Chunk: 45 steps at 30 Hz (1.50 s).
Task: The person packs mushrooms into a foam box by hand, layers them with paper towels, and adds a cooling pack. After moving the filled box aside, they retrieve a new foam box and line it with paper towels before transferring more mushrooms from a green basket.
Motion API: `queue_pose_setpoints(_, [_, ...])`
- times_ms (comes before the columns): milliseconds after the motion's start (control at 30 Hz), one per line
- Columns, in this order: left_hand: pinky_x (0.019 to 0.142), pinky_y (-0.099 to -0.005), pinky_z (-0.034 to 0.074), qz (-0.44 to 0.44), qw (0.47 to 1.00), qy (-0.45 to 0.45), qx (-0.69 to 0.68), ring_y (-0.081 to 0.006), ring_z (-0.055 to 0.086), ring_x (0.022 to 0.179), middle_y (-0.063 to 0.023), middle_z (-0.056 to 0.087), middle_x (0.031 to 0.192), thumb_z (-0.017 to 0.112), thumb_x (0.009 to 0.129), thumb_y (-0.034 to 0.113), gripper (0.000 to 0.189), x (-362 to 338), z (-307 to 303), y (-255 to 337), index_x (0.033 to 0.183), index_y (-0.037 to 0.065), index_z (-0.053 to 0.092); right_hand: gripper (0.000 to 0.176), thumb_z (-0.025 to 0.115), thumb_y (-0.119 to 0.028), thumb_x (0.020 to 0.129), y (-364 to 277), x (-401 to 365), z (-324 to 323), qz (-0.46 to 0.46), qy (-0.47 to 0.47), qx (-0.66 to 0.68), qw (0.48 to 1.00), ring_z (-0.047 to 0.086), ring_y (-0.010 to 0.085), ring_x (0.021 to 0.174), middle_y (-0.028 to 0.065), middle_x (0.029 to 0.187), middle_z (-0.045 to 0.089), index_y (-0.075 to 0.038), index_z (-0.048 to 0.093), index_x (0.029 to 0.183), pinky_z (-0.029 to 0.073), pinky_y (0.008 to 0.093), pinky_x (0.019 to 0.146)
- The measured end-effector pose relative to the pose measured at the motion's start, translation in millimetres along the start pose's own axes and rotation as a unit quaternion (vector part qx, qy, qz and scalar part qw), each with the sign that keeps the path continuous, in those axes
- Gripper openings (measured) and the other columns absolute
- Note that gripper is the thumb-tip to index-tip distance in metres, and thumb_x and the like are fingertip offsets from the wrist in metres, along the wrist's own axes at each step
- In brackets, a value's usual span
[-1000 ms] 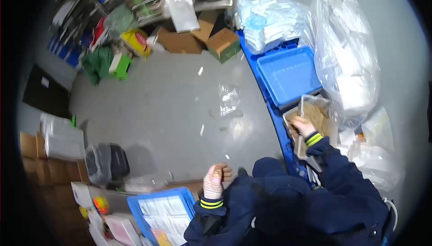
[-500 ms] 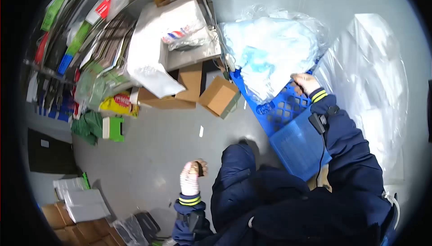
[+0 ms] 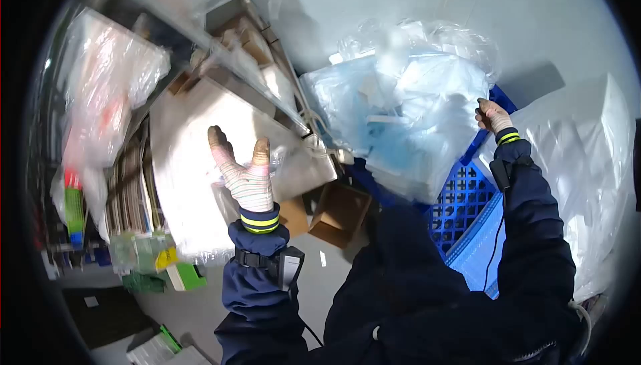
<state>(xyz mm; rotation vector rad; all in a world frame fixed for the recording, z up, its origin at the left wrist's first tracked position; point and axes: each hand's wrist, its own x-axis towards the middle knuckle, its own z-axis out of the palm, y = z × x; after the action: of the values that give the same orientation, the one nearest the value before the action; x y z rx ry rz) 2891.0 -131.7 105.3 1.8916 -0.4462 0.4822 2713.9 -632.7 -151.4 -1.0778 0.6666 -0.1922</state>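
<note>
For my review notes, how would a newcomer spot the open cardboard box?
Start at the metal shelving on the left, then the floor by its lower right corner. The brown box there shows its hollow inside, unlike the lighter cardboard panel beside it.

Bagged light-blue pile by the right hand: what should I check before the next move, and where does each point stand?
1. Right hand at the bagged pile's edge: ok, right hand, bagged pile.
2. Right-hand grip: cannot tell; fingers curled, hold unclear.
3. Left hand free: ok, left hand is open, fingers spread.
4. Left hand at the pile: not ok, it is over the white sheet.
5. Pile apart from blue basket: ok.
6. Pile's underside: cannot tell, hidden.
</note>
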Motion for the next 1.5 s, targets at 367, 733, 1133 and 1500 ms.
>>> queue_pose_setpoints(367, [0.066,-0.0317,0.042,0.076,0.981,0.077,0.162,-0.0200,0.049,0.064,-0.0107,0.052,0.073,0.064,0.083,0.033,0.037,78,37,-80,0.090,-0.002,0.054,0.036,0.064,-0.029,0.086,-51,290,50,0.024,0.051,-0.126,0.990,0.058,0.0101,0.078,-0.0041,0.093,0.063,-0.015,0.060,0.119,0.049,0.0281,0.071])
queue_pose_setpoints(733, [0.077,-0.0346,0.047,0.112,0.959,0.209,0.159,-0.0222,0.054,0.089,-0.0109,0.057,0.097,0.060,0.081,0.041,0.050,102,60,-109,0.115,0.003,0.058,0.039,0.058,-0.034,0.079,47,592,244,0.083,-0.016,-0.573,0.816,0.059,0.0297,0.104,0.0147,0.112,0.063,-0.016,0.064,0.114,0.046,0.0371,0.090])
queue_pose_setpoints(1133, [0.077,-0.0344,0.046,0.036,0.938,0.192,0.287,-0.0220,0.054,0.089,-0.0108,0.057,0.097,0.059,0.082,0.041,0.048,137,65,-184,0.112,0.003,0.058,0.047,0.056,-0.024,0.084,320,764,283,0.112,-0.050,-0.741,0.660,0.056,0.0288,0.113,0.0161,0.123,0.057,-0.007,0.050,0.127,0.044,0.0356,0.096])
queue_pose_setpoints(1500, [0.077,-0.0342,0.046,-0.010,0.930,0.199,0.310,-0.0218,0.054,0.089,-0.0107,0.058,0.097,0.058,0.083,0.041,0.047,137,60,-185,0.110,0.003,0.058,0.042,0.052,-0.033,0.088,185,677,318,0.155,-0.099,-0.404,0.896,0.061,0.0233,0.098,0.0109,0.102,0.063,-0.007,0.053,0.121,0.051,0.0410,0.076])
